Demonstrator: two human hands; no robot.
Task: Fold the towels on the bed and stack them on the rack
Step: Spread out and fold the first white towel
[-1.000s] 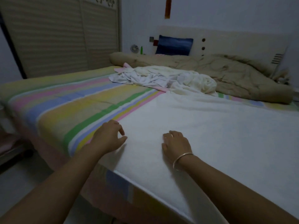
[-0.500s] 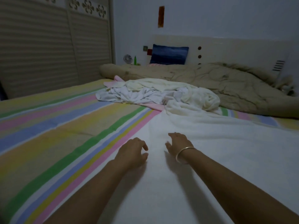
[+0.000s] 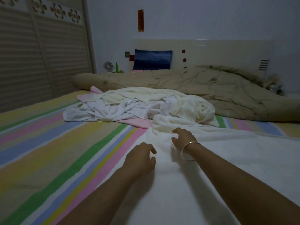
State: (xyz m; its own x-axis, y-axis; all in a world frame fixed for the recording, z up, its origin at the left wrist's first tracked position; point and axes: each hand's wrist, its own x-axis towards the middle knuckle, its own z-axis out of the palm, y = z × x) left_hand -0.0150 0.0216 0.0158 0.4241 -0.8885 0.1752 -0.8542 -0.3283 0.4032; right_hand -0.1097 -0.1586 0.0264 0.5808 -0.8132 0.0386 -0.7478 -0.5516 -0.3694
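- The large white terry towel (image 3: 211, 168) lies spread flat over the bed's near right part. Its far edge bunches up at 12 o'clock from my hands.
- My right hand (image 3: 183, 138) is at that bunched edge, fingers spread and bent, gripping nothing I can see.
- My left hand (image 3: 139, 159), at 7 o'clock from the right, rests on the towel with its fingers loosely curled and empty.
- I judge this to be the start of a fold. Next, both hands need to pinch the far edge and draw it toward me.
- At 12 o'clock beyond, a crumpled heap of white and cream towels (image 3: 138, 104) lies on the pastel striped sheet (image 3: 56, 143).
- A beige quilt (image 3: 211, 88) lies at 1 o'clock. No rack is in view.
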